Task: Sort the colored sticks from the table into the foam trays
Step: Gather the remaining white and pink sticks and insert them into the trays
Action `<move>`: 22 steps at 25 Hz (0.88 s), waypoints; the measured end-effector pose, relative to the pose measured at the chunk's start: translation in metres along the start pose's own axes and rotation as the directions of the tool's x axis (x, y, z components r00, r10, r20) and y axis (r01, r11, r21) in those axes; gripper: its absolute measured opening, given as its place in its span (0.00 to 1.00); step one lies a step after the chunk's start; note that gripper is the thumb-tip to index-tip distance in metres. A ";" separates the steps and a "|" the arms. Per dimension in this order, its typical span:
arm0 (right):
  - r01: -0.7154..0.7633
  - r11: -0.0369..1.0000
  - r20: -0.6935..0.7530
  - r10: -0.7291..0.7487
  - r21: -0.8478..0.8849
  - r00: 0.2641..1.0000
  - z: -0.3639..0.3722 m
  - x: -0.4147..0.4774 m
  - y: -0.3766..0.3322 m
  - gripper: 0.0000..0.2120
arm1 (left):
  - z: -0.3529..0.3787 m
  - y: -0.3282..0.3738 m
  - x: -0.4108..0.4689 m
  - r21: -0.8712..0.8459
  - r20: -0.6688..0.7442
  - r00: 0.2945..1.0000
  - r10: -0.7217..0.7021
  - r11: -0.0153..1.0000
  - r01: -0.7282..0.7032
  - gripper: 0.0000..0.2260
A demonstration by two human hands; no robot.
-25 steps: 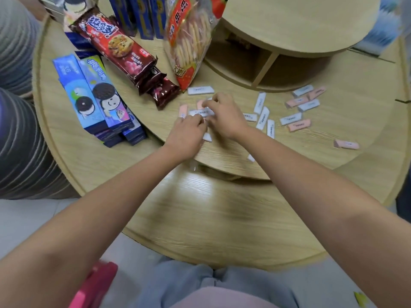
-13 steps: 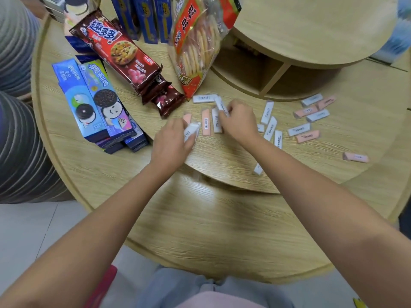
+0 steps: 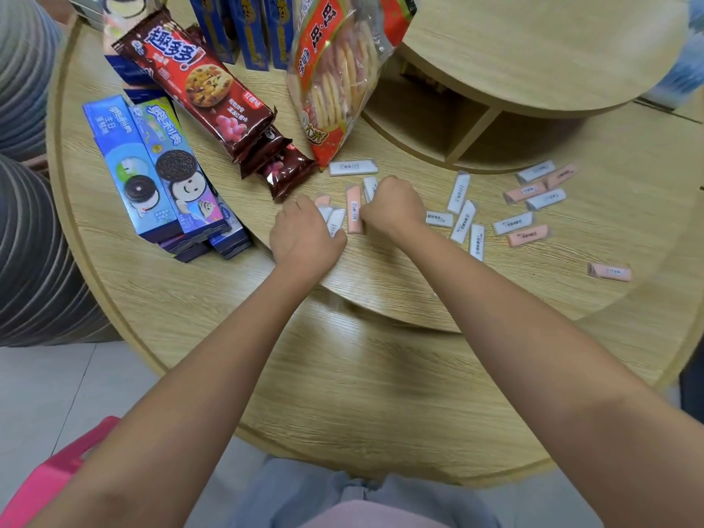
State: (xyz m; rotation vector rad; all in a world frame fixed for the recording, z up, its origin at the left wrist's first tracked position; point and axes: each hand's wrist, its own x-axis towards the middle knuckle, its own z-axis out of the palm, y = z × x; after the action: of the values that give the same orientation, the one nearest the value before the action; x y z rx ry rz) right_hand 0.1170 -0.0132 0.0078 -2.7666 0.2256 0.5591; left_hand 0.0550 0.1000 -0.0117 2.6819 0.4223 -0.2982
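Small white and pink sticks with printed labels lie scattered on the raised round wooden tier. My left hand rests on a white stick and covers part of another, with a pink stick just beyond it. My right hand is curled, its fingers against an upright pink stick and a white stick. One white stick lies alone behind the hands. More white sticks and pink sticks spread to the right. No foam tray is visible.
Cookie boxes, a brown cookie pack and a rice cracker bag crowd the back left. A higher round shelf overhangs the back right. A lone pink stick lies far right. The lower table ring lies below my arms.
Both hands have drawn slightly apart over the small cluster; several sticks between them now stand side by side, lengthwise. The camera view shifted a little.
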 end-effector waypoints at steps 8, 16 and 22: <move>-0.021 0.999 0.208 0.030 -0.041 0.978 -0.013 0.008 0.003 0.11 | 0.006 0.001 0.004 0.031 -0.001 1.000 0.000 1.000 0.000 0.19; -0.088 0.932 0.230 0.005 0.353 0.973 -0.024 0.005 0.014 0.03 | -0.001 -0.005 0.005 -0.268 0.020 0.999 0.038 0.963 -0.031 0.15; 0.016 0.968 0.170 -0.060 0.249 0.984 -0.004 -0.005 -0.003 0.10 | -0.003 -0.003 0.010 -0.760 0.172 0.985 -0.017 0.634 0.143 0.11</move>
State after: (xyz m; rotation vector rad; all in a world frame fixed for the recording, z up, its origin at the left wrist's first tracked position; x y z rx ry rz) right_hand 0.1145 -0.0112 0.0146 -2.4600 0.1872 0.7107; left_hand 0.0641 0.1063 -0.0132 1.7730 0.4858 -0.2604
